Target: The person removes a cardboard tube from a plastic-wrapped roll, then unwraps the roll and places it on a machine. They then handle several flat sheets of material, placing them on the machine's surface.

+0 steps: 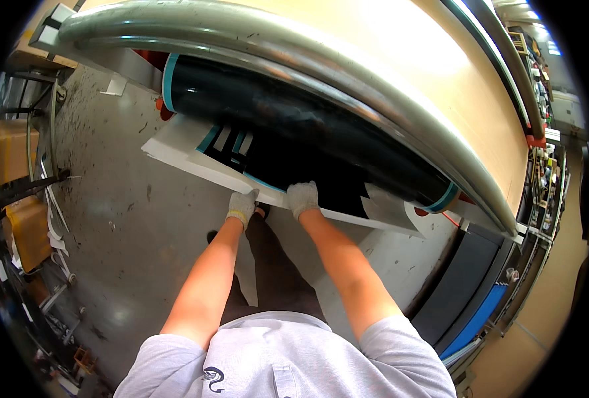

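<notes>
A wide roll of glossy black film [241, 93] with teal edges hangs below a large metal roller. From it comes a sheet with a white backing [175, 142], black across its middle, with pale and teal strips at its left part. My left hand [242, 205], in a pale knit glove, is closed at the sheet's near edge, fingers curled over it. Close to its right, my right hand [303, 198], gloved alike, grips the same edge in a fist over the black part. The fingertips of both hands are partly hidden.
The thick metal roller [347, 60] curves across the top, before a broad tan table surface [400, 33]. Cardboard boxes [26, 229] and a metal rack stand at the left. A dark grey unit with a blue panel [476, 318] stands at the right, on the grey floor [128, 265].
</notes>
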`<action>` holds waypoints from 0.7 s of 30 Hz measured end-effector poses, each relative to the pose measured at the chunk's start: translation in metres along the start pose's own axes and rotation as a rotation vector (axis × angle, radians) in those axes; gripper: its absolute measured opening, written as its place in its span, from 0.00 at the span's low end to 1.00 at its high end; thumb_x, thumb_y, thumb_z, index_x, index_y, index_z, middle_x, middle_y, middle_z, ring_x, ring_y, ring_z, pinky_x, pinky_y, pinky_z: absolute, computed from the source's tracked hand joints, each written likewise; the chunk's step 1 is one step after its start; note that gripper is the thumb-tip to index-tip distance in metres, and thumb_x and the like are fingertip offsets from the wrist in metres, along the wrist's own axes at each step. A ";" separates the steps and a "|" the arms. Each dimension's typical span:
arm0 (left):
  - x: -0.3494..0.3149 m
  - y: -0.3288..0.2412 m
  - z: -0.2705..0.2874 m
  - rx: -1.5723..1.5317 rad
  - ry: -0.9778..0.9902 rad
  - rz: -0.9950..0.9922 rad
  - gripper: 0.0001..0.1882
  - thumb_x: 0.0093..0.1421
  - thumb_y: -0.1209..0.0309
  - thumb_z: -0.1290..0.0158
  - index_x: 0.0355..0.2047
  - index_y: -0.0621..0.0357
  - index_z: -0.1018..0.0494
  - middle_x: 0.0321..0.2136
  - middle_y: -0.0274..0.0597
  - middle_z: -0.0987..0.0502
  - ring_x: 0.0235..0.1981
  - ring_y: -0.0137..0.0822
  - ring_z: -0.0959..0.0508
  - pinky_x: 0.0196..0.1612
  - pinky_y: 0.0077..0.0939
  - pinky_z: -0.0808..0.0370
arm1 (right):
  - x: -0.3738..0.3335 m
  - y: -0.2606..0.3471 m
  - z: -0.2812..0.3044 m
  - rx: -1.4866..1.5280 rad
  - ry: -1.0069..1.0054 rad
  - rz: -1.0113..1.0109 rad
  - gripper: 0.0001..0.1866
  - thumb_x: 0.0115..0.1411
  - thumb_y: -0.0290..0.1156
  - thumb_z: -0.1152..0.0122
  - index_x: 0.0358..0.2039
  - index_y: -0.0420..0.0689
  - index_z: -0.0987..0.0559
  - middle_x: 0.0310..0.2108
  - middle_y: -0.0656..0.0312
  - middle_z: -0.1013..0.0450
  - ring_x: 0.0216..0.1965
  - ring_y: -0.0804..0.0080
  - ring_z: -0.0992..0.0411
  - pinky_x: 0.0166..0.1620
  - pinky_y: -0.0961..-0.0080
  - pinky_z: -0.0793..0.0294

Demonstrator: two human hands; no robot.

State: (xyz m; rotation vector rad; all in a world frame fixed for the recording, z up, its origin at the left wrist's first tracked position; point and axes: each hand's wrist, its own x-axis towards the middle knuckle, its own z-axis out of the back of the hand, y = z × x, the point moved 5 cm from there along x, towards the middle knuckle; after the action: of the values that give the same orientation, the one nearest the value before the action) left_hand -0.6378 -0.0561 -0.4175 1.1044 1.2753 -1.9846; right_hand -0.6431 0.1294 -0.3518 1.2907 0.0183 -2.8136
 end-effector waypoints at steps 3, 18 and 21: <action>-0.005 0.047 0.007 0.007 -0.070 -0.310 0.18 0.61 0.59 0.45 0.26 0.65 0.23 0.18 0.49 0.23 0.23 0.42 0.21 0.28 0.35 0.28 | -0.026 0.017 -0.020 -0.026 -0.149 -0.010 0.10 0.60 0.30 0.48 0.37 0.47 0.18 0.36 0.60 0.20 0.40 0.63 0.22 0.51 0.61 0.33; -0.204 0.219 0.057 -0.203 0.078 -0.039 0.12 0.61 0.63 0.42 0.30 0.60 0.26 0.20 0.37 0.26 0.19 0.30 0.27 0.22 0.26 0.28 | -0.208 0.137 -0.173 0.009 -0.510 0.045 0.11 0.57 0.31 0.48 0.37 0.47 0.20 0.33 0.59 0.24 0.38 0.62 0.24 0.43 0.63 0.30; -0.227 0.255 0.062 -0.265 0.097 -0.048 0.11 0.62 0.65 0.43 0.30 0.60 0.26 0.19 0.37 0.26 0.17 0.29 0.27 0.21 0.26 0.28 | -0.247 0.153 -0.196 0.064 -0.576 0.024 0.15 0.54 0.36 0.43 0.42 0.46 0.21 0.35 0.57 0.24 0.40 0.58 0.25 0.44 0.61 0.30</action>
State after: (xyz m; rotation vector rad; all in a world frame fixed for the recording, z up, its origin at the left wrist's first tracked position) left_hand -0.3425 -0.2170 -0.3319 1.0574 1.5767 -1.7501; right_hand -0.3265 -0.0088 -0.2914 0.4407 -0.1069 -3.0653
